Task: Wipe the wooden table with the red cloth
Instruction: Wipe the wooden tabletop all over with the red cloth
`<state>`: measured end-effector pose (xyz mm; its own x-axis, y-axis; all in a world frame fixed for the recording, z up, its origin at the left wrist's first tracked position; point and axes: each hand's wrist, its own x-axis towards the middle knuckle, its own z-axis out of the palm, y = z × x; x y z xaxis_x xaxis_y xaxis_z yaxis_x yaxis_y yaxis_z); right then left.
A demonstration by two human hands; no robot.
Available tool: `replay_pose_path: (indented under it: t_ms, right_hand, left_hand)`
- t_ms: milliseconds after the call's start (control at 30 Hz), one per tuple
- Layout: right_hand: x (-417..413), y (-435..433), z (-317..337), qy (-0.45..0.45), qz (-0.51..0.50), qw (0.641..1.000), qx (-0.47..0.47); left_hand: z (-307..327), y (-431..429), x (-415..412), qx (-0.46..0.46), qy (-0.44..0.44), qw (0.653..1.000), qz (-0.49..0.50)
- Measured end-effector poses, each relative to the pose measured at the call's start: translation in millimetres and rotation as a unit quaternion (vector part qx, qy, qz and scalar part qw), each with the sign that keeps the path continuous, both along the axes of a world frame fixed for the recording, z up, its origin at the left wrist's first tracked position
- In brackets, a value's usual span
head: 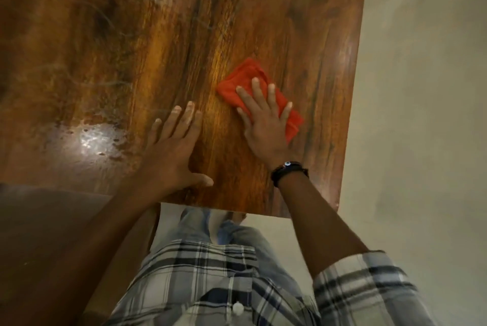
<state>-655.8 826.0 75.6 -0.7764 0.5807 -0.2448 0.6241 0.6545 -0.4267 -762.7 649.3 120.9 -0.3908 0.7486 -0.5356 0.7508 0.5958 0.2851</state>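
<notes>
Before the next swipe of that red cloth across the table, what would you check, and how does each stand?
1. Right hand flat on the red cloth: ok.
2. Cloth lying on the table, inside its right edge: ok.
3. Left hand resting on bare wood, apart from the cloth: ok.
4. Shiny patch at left free of streaks: not ok.
5. Cloth damp enough: cannot tell.
</notes>
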Motion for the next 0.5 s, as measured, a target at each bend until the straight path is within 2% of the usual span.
replay_pose_path:
  t_ms: [133,233,400,500]
  right_hand:
    - [29,-67,-12,-0.004,0.158,0.985,0.073]
    - [93,-74,-12,-0.021,0.186,0.977,0.105]
    - [200,-21,2,-0.050,0.111,0.989,0.089]
    - [207,16,6,-0.047,0.017,0.998,0.040]
  left_hand:
    - [0,-16,18,-0.037,0.003,0.998,0.042]
    - [-1,-22,35,-0.042,-0.020,0.998,0.050]
    - [-2,-25,63,-0.046,-0.029,0.998,0.038]
    - [-3,-28,79,-0.028,-0.029,0.998,0.050]
